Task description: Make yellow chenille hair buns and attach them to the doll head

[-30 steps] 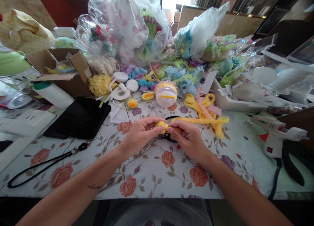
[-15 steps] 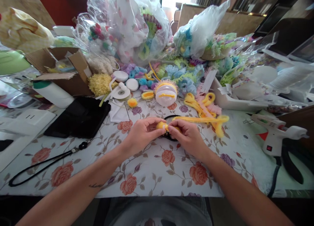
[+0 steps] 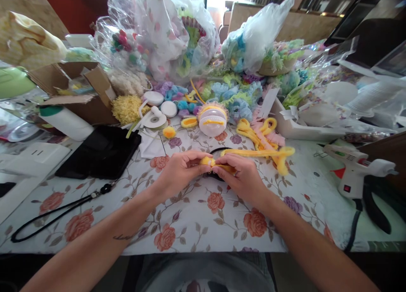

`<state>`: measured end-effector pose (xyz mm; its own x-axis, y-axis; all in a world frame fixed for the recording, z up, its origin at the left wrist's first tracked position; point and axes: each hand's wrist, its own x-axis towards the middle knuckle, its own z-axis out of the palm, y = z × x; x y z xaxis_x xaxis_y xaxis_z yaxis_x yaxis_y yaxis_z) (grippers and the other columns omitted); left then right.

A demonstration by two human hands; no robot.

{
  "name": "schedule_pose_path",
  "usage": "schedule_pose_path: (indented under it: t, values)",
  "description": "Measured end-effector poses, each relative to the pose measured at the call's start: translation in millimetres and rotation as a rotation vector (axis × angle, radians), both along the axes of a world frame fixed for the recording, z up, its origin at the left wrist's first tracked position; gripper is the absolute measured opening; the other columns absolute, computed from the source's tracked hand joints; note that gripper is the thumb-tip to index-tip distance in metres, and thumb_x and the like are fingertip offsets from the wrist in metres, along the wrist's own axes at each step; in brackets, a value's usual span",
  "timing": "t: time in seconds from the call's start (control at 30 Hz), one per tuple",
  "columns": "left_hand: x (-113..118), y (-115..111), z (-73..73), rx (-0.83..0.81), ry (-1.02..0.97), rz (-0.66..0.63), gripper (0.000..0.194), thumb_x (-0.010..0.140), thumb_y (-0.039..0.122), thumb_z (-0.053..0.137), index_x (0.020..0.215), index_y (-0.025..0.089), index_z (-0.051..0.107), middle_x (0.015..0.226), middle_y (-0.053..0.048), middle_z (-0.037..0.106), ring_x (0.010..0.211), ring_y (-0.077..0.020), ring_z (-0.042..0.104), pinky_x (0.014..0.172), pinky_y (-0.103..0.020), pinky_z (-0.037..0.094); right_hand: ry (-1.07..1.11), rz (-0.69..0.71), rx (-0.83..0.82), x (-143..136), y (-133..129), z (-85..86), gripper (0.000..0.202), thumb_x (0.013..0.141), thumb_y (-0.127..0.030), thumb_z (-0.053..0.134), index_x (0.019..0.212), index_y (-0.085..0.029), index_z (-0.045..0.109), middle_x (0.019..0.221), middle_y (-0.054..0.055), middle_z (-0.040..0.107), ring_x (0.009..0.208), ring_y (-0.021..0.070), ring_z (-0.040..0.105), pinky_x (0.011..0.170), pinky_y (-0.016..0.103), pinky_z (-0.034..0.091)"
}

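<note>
Just left of a thin black hoop (image 3: 216,150), my left hand (image 3: 179,171) pinches a small yellow fuzzy piece (image 3: 207,161) between thumb and fingertips. My right hand (image 3: 244,177) presses thumb against fingers on the same piece, its right part mostly covered by those fingers. Behind the right hand, a long yellow fluffy strip (image 3: 253,153) crosses the hoop and runs right to a looped yellow and pink bundle (image 3: 258,135). Beyond my hands stands a clear round ball with yellow trim (image 3: 212,122).
A yellow pompom (image 3: 169,132) and a ribbon spool (image 3: 154,119) lie at the back left, near a black tablet (image 3: 100,152). On the right rests a white glue gun (image 3: 352,169). Plastic bags (image 3: 256,34), a cardboard box (image 3: 72,84) and a white tray (image 3: 304,131) line the back.
The right fingers have shifted slightly on the yellow piece, and its whitish middle shows a little more. The whole view has moved a touch; both hands keep their pinch.
</note>
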<state>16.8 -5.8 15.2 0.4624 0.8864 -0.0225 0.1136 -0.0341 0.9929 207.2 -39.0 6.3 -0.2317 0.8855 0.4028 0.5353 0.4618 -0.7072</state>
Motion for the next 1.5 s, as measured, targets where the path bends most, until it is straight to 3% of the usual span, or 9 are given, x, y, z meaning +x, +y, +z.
schedule_pose_path:
  t: [0.3, 0.4, 0.67, 1.0, 1.17, 1.4, 1.5]
  values:
    - [2.5, -1.8, 0.1, 0.042, 0.036, -0.026, 0.025, 0.077, 0.027, 0.072, 0.100, 0.015, 0.072, 0.097, -0.006, 0.074, 0.089, -0.0199, 0.069, 0.077, -0.027, 0.057, 0.030, -0.039, -0.106, -0.7, -2.1, 1.7, 0.007, 0.082, -0.013, 0.060, 0.078, -0.017, 0.063, 0.072, 0.000, 0.061, 0.066, 0.0120, 0.054, 0.062, 0.024, 0.040]
    - [3.3, -3.1, -1.2, 0.111, 0.051, -0.023, 0.023, 0.079, 0.025, 0.070, 0.100, 0.016, 0.072, 0.099, -0.006, 0.073, 0.088, -0.0191, 0.068, 0.077, -0.028, 0.057, 0.122, -0.084, -0.269, -1.9, -1.6, 3.2, 0.008, 0.082, -0.020, 0.060, 0.075, -0.017, 0.062, 0.069, -0.001, 0.060, 0.063, 0.0118, 0.052, 0.059, 0.024, 0.039]
    - [4.7, -2.1, -3.6, 0.235, 0.055, -0.009, 0.019, 0.079, 0.018, 0.069, 0.098, 0.016, 0.072, 0.100, -0.006, 0.072, 0.091, -0.0184, 0.067, 0.077, -0.028, 0.057, 0.399, -0.001, -0.602, 2.1, -0.2, 0.0, 0.023, 0.085, -0.040, 0.062, 0.074, -0.019, 0.059, 0.063, -0.003, 0.054, 0.055, 0.0095, 0.045, 0.053, 0.024, 0.036]
    - [8.6, -9.2, -14.4, 0.389, 0.033, 0.136, 0.018, 0.076, 0.019, 0.073, 0.093, 0.020, 0.072, 0.093, -0.003, 0.069, 0.085, -0.0157, 0.066, 0.071, -0.025, 0.058, 0.581, -0.019, -0.726, 0.4, 0.7, -0.8, 0.030, 0.078, -0.047, 0.070, 0.072, -0.018, 0.063, 0.063, -0.002, 0.056, 0.051, 0.0090, 0.047, 0.044, 0.020, 0.039]
    - [8.2, -9.0, -17.6, 0.469, 0.090, 0.196, 0.014, 0.079, 0.025, 0.071, 0.092, 0.020, 0.072, 0.091, -0.004, 0.068, 0.086, -0.0170, 0.065, 0.074, -0.028, 0.057, 0.513, -0.006, -0.675, -1.9, -1.3, 0.7, 0.030, 0.081, -0.047, 0.066, 0.075, -0.018, 0.063, 0.063, -0.001, 0.057, 0.050, 0.0100, 0.050, 0.045, 0.022, 0.041]
    - [5.4, -7.6, -20.5, 0.486, 0.124, 0.197, 0.017, 0.080, 0.032, 0.070, 0.093, 0.021, 0.071, 0.092, -0.006, 0.069, 0.086, -0.0187, 0.065, 0.076, -0.031, 0.057, 0.064, -0.028, -0.222, -2.5, -4.9, 6.6, 0.010, 0.088, -0.024, 0.057, 0.086, -0.018, 0.065, 0.076, 0.001, 0.063, 0.067, 0.0134, 0.054, 0.062, 0.026, 0.042]
    - [4.7, -8.2, -21.1, 0.508, 0.142, 0.192, 0.016, 0.080, 0.030, 0.070, 0.093, 0.021, 0.070, 0.092, -0.005, 0.069, 0.085, -0.0181, 0.065, 0.075, -0.030, 0.057, -0.010, 0.009, -0.136, -2.7, -5.2, 7.3, 0.011, 0.090, -0.018, 0.053, 0.086, -0.018, 0.063, 0.079, 0.001, 0.063, 0.071, 0.0135, 0.055, 0.065, 0.026, 0.041]
